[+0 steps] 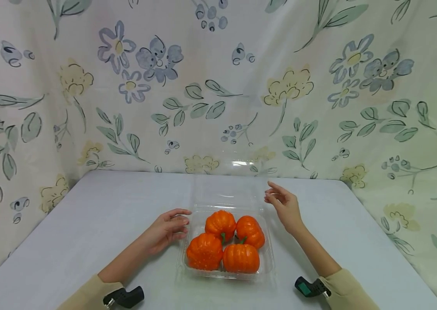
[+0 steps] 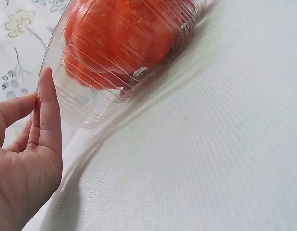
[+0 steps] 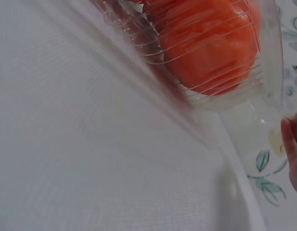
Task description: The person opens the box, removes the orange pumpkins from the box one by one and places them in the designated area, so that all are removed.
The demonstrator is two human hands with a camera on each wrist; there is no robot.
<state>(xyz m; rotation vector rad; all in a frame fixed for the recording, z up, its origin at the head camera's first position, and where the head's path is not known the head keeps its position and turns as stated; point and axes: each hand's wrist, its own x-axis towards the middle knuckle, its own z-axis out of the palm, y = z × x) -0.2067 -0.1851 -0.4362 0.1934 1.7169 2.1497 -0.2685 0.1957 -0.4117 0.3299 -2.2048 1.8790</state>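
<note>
A clear plastic clamshell box (image 1: 226, 275) sits on the table with several small orange pumpkins (image 1: 204, 252) inside. Its transparent lid (image 1: 226, 196) is raised at the back. My left hand (image 1: 168, 230) is at the box's left side; in the left wrist view, the thumb and nearly straight fingers (image 2: 49, 110) meet at the rim. On the other side, my right hand (image 1: 285, 206) has bent fingers at the lid's right edge. The right wrist view catches only those fingertips (image 3: 288, 134) against the thin clear edge, with an orange pumpkin (image 3: 215, 48) showing through the box wall.
The box stands on a white table (image 1: 125, 202). A cream curtain (image 1: 218, 77) printed with flowers and leaves hangs behind and along both sides. Black devices (image 1: 125, 297) are strapped at both wrists, over beige sleeves (image 1: 346, 288).
</note>
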